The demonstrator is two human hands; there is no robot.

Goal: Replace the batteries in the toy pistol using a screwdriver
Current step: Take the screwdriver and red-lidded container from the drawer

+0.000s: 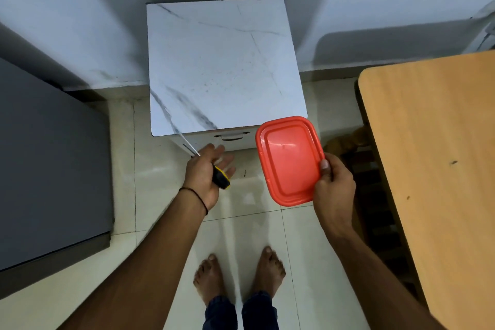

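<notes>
My left hand (pixel 207 174) holds a screwdriver (pixel 221 178) with a black and yellow handle; its thin metal shaft (pixel 187 143) points up and left toward the front corner of the marble-patterned box. My right hand (pixel 333 187) grips a red lidded plastic container (pixel 288 159) by its near right edge, thumb on the rim, in the air just in front of the box's right front corner. No toy pistol or batteries are in sight.
A white marble-patterned box (pixel 222 67) stands against the wall ahead, bare on top. A wooden table (pixel 439 169) is on the right, a dark grey cabinet (pixel 51 169) on the left. My bare feet (pixel 238 276) stand on the tiled floor.
</notes>
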